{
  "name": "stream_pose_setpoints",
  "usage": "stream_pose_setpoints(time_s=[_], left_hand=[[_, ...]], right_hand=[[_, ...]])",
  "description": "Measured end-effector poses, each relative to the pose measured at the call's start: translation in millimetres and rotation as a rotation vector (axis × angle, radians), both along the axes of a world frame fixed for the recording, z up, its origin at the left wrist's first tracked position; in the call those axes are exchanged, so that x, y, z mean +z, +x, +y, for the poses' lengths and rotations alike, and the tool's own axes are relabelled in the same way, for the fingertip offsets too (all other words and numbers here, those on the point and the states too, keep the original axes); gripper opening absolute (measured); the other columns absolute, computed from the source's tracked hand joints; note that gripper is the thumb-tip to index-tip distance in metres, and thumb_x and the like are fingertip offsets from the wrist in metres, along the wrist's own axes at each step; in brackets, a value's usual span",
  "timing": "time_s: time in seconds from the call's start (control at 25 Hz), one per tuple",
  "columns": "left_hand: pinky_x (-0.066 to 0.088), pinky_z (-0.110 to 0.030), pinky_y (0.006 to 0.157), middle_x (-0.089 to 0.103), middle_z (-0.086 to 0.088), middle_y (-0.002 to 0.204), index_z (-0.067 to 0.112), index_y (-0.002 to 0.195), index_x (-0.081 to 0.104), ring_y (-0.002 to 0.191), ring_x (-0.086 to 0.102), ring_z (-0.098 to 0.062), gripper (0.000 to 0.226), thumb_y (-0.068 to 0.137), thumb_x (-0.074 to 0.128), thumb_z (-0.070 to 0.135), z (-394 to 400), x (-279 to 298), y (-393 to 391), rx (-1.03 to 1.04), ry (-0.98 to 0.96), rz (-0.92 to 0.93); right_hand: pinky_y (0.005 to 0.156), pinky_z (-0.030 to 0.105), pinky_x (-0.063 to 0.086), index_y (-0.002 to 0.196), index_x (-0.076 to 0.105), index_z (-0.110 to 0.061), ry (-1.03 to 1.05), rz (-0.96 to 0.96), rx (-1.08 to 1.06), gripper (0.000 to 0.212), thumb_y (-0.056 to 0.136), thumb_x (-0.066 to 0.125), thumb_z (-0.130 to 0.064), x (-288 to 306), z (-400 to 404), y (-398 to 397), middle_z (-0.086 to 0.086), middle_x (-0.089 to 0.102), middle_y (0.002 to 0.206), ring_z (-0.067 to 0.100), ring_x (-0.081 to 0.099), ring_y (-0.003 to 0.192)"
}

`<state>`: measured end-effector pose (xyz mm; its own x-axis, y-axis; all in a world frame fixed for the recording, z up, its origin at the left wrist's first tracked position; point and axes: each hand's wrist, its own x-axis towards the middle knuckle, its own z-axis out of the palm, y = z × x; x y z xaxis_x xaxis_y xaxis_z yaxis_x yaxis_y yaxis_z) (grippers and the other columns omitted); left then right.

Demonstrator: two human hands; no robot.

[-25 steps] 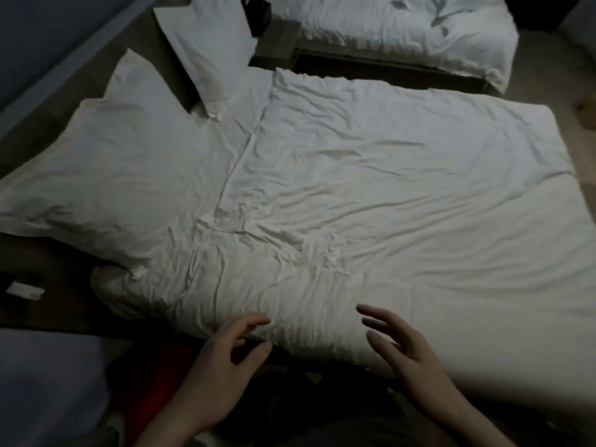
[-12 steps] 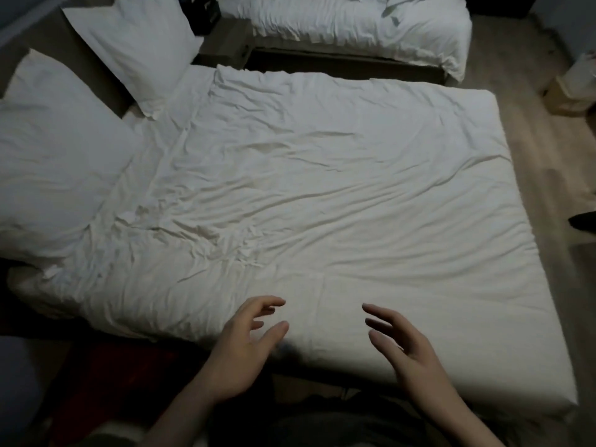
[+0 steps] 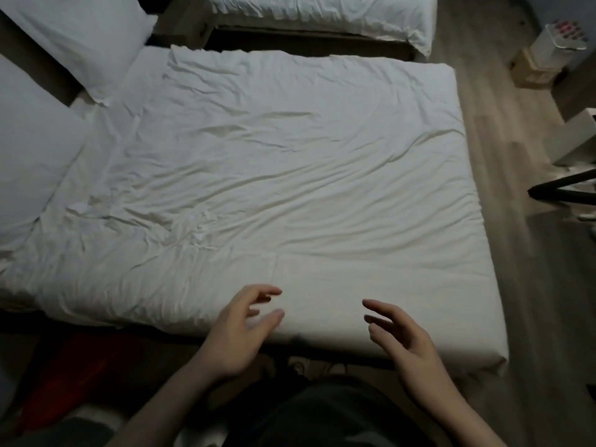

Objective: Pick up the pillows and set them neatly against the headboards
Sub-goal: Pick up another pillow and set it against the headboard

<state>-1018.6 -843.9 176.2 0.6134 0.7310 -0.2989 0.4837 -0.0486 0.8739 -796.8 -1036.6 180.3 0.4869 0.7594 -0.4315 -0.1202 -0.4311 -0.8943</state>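
We stand at the near side of the bed (image 3: 290, 162), looking down on its wrinkled white cover, with both our hands held out over the near edge and holding nothing. Our left hand (image 3: 240, 330) has its fingers loosely curled and spread, the thumb apart from them; our right hand (image 3: 403, 337) is likewise slack, fingers parted and pointing left toward the other hand. The two hands are well apart from each other, and we cannot tell whether either touches the cover. The pillows lie at the left end of the bed: the near pillow (image 3: 29, 150) is cut off by the left edge of the view, and the far pillow (image 3: 80, 33) sits in the far left corner, leaning against the dark headboard (image 3: 32, 64) that shows between the two. A second bed (image 3: 322, 17) with white bedding stands beyond, across a dark gap. Wooden floor (image 3: 516, 221) runs along the right side, and something red (image 3: 84, 369) lies in shadow at the near left.
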Motion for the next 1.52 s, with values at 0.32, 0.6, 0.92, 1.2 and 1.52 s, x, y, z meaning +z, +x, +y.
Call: stream_pose_setpoints(time_s=[0.32, 0.6, 0.92, 1.2, 1.52], left_hand=[[0.048, -0.028, 0.101, 0.065, 0.018, 0.127, 0.038, 0.117, 0.066, 0.123, 0.06, -0.003, 0.021, 0.097, 0.067, 0.032, -86, 8, 123, -0.102, 0.039, -0.072], [0.052, -0.031, 0.101, 0.068, 0.019, 0.121, 0.033, 0.113, 0.07, 0.118, 0.063, -0.001, 0.017, 0.098, 0.069, 0.025, -233, -10, 227, 0.138, -0.046, -0.032], [0.052, -0.012, 0.09, 0.072, 0.018, 0.113, 0.025, 0.116, 0.071, 0.113, 0.067, -0.003, 0.023, 0.096, 0.071, 0.013, -343, 3, 274, 0.314, -0.033, -0.062], [0.051, -0.017, 0.093, 0.07, 0.013, 0.119, 0.031, 0.113, 0.071, 0.116, 0.064, -0.002, 0.017, 0.099, 0.068, 0.023, -308, 1, 377, 0.161, -0.112, -0.115], [0.051, -0.025, 0.099, 0.069, 0.017, 0.121, 0.032, 0.111, 0.07, 0.118, 0.063, -0.002, 0.016, 0.099, 0.068, 0.023, -315, -12, 490, 0.231, -0.022, -0.079]], right_hand=[[0.106, 0.041, 0.054, 0.121, 0.073, -0.039, 0.039, -0.016, -0.161, 0.035, 0.086, 0.068, -0.039, -8, -110, 93, -0.014, 0.071, 0.13, 0.009, 0.065, 0.126], [0.103, 0.036, 0.054, 0.12, 0.072, -0.043, 0.064, -0.035, 0.066, 0.037, 0.098, 0.065, -0.014, -19, -215, 241, -0.014, 0.07, 0.132, 0.008, 0.065, 0.126], [0.108, 0.054, 0.051, 0.123, 0.073, -0.034, 0.098, -0.028, 0.191, 0.039, 0.085, 0.066, -0.043, 9, -254, 327, -0.012, 0.071, 0.131, 0.01, 0.066, 0.124], [0.103, 0.042, 0.054, 0.119, 0.075, -0.035, 0.142, -0.055, 0.071, 0.078, 0.059, 0.076, -0.084, 14, -283, 383, -0.001, 0.077, 0.121, 0.014, 0.069, 0.121], [0.098, 0.027, 0.057, 0.12, 0.073, -0.019, 0.137, -0.041, 0.124, 0.027, 0.094, 0.069, -0.016, -4, -276, 517, -0.007, 0.079, 0.116, 0.012, 0.071, 0.116]])
